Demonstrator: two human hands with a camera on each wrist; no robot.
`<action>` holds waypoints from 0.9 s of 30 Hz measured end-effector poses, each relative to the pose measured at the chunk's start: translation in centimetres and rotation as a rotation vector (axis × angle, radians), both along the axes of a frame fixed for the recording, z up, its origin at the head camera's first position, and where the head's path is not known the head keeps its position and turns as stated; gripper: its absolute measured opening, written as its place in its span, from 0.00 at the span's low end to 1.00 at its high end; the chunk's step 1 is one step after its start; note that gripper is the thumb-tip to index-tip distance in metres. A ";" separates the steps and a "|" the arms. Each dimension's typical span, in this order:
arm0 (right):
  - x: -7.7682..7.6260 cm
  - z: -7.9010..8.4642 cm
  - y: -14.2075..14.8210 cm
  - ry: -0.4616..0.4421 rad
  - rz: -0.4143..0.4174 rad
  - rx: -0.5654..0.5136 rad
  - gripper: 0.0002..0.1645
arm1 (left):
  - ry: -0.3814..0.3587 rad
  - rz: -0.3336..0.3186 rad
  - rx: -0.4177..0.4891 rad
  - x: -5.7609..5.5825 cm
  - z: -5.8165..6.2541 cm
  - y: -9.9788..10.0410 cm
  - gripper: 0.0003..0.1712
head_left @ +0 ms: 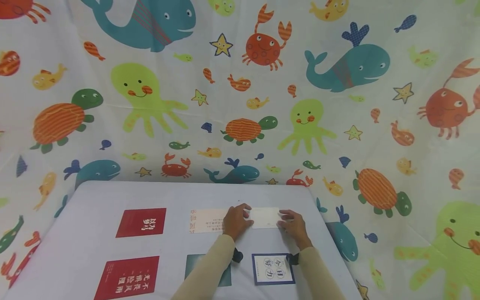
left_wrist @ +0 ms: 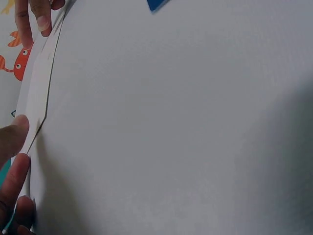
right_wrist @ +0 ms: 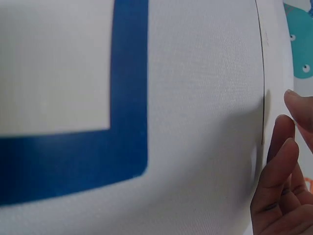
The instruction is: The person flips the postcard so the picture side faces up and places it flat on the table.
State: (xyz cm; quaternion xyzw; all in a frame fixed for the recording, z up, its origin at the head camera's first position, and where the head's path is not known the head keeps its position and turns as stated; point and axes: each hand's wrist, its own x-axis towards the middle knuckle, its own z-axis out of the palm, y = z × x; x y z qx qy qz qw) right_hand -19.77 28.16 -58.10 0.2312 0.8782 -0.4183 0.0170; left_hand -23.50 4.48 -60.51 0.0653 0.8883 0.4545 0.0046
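A blank white card [head_left: 265, 218] is near the table's far side, between both hands. My left hand [head_left: 237, 221] holds its left end, thumb and forefinger at the corner in the left wrist view. At the opposite end, my right hand [head_left: 294, 227] grips the card's edge with curled fingers; its fingertips [right_wrist: 282, 128] show in the right wrist view. Just left of the left hand lies a pale pink card [head_left: 208, 221] with red and dark print, partly covered by that hand. Nearer lie a blue-bordered white card [head_left: 273, 268] and a teal card [head_left: 193, 264], partly behind the left sleeve.
Two red cards with white characters, an upper one [head_left: 136, 223] and a larger lower one [head_left: 129, 277], lie on the left of the white table [head_left: 82, 233]. A curtain [head_left: 210, 91] printed with sea animals hangs behind the table and down its right side.
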 end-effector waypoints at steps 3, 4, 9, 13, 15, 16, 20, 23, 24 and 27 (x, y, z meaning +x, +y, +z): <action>0.1 -0.1 -0.2 0.008 0.004 0.000 0.27 | 0.012 0.005 -0.009 0.1 0.0 0.0 0.23; 0.1 -0.1 -0.2 0.012 0.006 0.004 0.27 | 0.020 0.005 -0.012 0.2 0.0 0.0 0.23; 0.2 -0.1 -0.3 0.014 0.005 0.022 0.27 | 0.048 0.005 -0.035 0.2 0.0 0.1 0.23; 0.0 0.0 -0.2 0.008 -0.007 0.008 0.26 | 0.052 0.003 -0.061 -0.1 -0.3 0.5 0.23; -0.1 0.0 -0.3 0.000 -0.018 -0.020 0.25 | 0.059 0.005 -0.068 -0.2 -0.4 0.5 0.22; -0.1 0.0 -0.3 -0.003 -0.024 -0.032 0.24 | 0.066 0.005 -0.067 -0.3 -0.5 0.6 0.22; -0.3 0.1 -0.4 -0.009 -0.043 -0.024 0.23 | 0.074 0.009 -0.057 -0.4 -0.8 0.6 0.22; -0.3 0.1 -0.5 -0.013 -0.055 -0.006 0.23 | 0.074 0.008 -0.050 -0.3 -0.9 0.6 0.21; -0.3 0.1 -0.6 -0.014 -0.056 -0.005 0.23 | 0.071 0.008 -0.050 -0.3 -0.9 0.6 0.21; -0.3 -0.2 -0.6 -0.017 -0.060 -0.023 0.22 | 0.068 0.005 -0.052 -0.2 -0.9 0.7 0.21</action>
